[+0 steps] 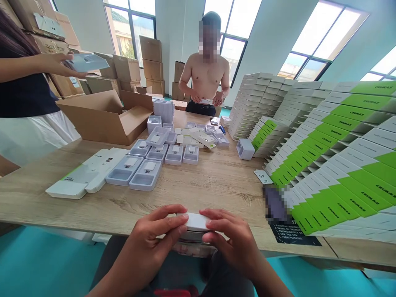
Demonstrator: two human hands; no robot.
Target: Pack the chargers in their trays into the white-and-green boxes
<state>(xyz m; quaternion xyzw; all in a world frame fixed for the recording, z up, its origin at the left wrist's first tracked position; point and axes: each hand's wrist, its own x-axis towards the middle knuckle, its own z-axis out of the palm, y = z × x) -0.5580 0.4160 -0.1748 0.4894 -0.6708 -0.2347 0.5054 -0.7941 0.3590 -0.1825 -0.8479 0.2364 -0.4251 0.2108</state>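
Note:
At the table's front edge, a small white box point(197, 221) is held between my two hands, its plain white face turned up. My left hand point(156, 231) grips its left end with thumb and fingers. Around the right end close the fingers of my right hand point(230, 231). The box's underside is partly hidden by my fingers. Beyond my hands lie pale plastic trays point(145, 175), several with a small white piece inside. Left of them are flat white-and-green cartons point(89, 167).
White-and-green boxes point(334, 165) stand in tall stacks on the right. An open cardboard box point(105, 117) sits at the back left. One person point(210, 78) stands across the table; another person's hand point(60, 64) holds plastic trays at left. A dark printed sheet point(293, 235) lies at right.

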